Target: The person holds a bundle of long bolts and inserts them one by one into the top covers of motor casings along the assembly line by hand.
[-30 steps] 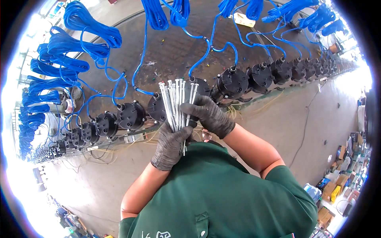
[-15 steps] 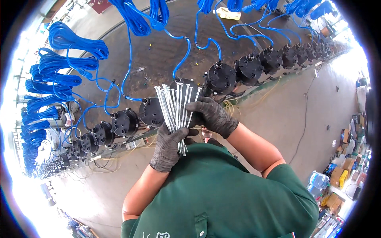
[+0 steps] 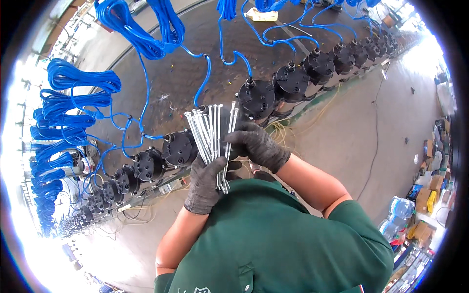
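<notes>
A fanned bundle of long silver bolts [image 3: 207, 134] stands nearly upright in front of my chest, heads up. My left hand [image 3: 203, 188], in a dark grey glove, is closed round the lower part of the bundle, thumb across the front. My right hand [image 3: 259, 147], gloved alike, pinches two bolts [image 3: 230, 132] at the bundle's right side. A gap parts their heads from the others, while their lower ends still cross the bundle by my left hand. Just beyond is a row of round black housings [image 3: 257, 99]; one behind the bolts is mostly hidden.
Coiled blue cables [image 3: 83, 78] hang on the left and along the top, with leads running to the housings. A dark tabletop [image 3: 185, 78] lies behind the row. Yellow cords [image 3: 317, 117] trail below it. Boxes and water bottles [image 3: 401, 207] stand at the right.
The bolts at the right of the bundle now stand further apart from the rest, beside my right fingers. The housings and cables have shifted left in view.
</notes>
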Available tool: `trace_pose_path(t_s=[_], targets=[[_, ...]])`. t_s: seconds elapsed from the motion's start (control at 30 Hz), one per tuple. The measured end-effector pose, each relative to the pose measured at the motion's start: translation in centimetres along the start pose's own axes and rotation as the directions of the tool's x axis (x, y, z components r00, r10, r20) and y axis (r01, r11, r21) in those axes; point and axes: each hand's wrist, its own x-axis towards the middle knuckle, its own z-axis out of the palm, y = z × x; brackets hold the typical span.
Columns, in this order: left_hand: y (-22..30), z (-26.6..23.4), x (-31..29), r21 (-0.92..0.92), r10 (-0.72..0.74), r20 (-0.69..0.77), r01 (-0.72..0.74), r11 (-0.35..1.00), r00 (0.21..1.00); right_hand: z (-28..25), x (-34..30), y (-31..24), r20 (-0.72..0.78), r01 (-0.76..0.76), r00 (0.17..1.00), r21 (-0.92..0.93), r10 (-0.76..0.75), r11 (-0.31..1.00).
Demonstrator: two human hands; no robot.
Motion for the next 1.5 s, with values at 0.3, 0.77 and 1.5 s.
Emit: trace_pose_path(t_s=[0.3,0.77,1.5], targets=[[-0.6,0.6,1.4,0.142,0.048,-0.047,-0.041,0.989,0.998,-3.5,-2.0,-3.0,-0.097,0.143,0.982,-0.170,-0.161,0.975],[1.6,-8.9,5.3,0.439,0.508,-0.230,-0.377,0.816,0.830,-15.8,-3.3,-4.9,-0.199,0.419,0.664,-0.699,-0.721,0.579],[1.0,-10.5,6.6,0.592,0.538,-0.296,-0.291,0.752,0.789,-12.1,-1.2,-9.4,0.275,0.185,0.833,-0.956,-0.479,-0.228]])
